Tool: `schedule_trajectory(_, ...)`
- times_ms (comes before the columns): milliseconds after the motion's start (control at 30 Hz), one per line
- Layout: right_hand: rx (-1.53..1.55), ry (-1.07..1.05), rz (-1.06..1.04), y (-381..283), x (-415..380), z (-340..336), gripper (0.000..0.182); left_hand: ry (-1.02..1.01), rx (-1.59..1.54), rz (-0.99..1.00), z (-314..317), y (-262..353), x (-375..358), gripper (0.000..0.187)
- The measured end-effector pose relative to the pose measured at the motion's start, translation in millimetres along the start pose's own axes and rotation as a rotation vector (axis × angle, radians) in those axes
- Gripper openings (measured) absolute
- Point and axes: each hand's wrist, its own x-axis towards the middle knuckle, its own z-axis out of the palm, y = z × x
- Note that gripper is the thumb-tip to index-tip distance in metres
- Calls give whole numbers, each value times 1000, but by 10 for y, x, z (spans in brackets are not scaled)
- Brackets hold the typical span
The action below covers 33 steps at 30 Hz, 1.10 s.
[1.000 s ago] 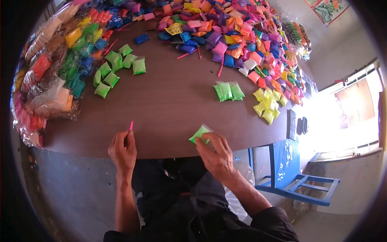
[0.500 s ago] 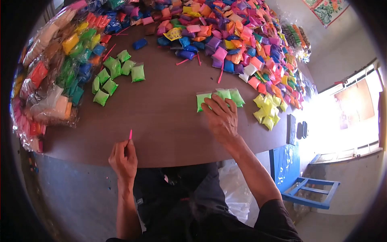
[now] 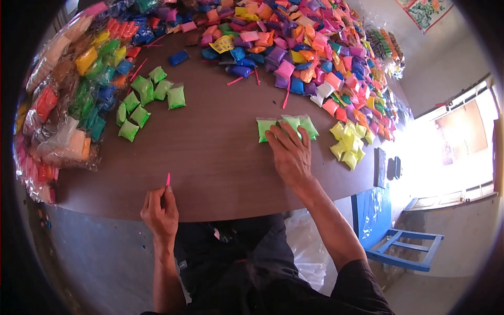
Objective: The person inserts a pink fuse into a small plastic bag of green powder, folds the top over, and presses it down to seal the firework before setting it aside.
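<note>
Between the thumb and fingers of my left hand [image 3: 160,210] a thin pink strip [image 3: 168,179] is pinched, its tip pointing up near the table's front edge. My right hand [image 3: 290,153] lies with fingers spread on a row of light green packets [image 3: 307,126], touching them and covering part of them. Just right of these is a small pile of pale yellow packets [image 3: 348,142]. Several brighter green packets [image 3: 144,90] lie in a loose group at the left of the table.
A large heap of multicoloured packets [image 3: 310,42] covers the back and right of the brown table [image 3: 210,152]. Clear bags of coloured packets [image 3: 79,100] are stacked along the left. One blue packet [image 3: 178,58] and pink strips lie behind. A blue stool [image 3: 409,247] stands at the lower right.
The view has shifted slightly. My left hand, still pinching the pink strip, is marginally lower in view; my right hand stays on the light green packets.
</note>
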Motion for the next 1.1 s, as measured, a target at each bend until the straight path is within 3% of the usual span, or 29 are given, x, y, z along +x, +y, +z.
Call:
schedule_trajectory(167, 53, 109, 83, 6, -155, -143, 39, 9, -24, -24, 17, -15, -30, 8)
schedule_trajectory(600, 34, 90, 213, 254, -93, -51, 38, 31, 18, 43, 7, 36, 27, 6)
schedule_trajectory(900, 2, 168, 233, 199, -111, -53, 37, 33, 4, 24, 5, 28, 22, 5)
schedule_trajectory(1100, 153, 148, 80, -100, -22, -73, 28, 9, -7, -22, -2, 27, -5, 6)
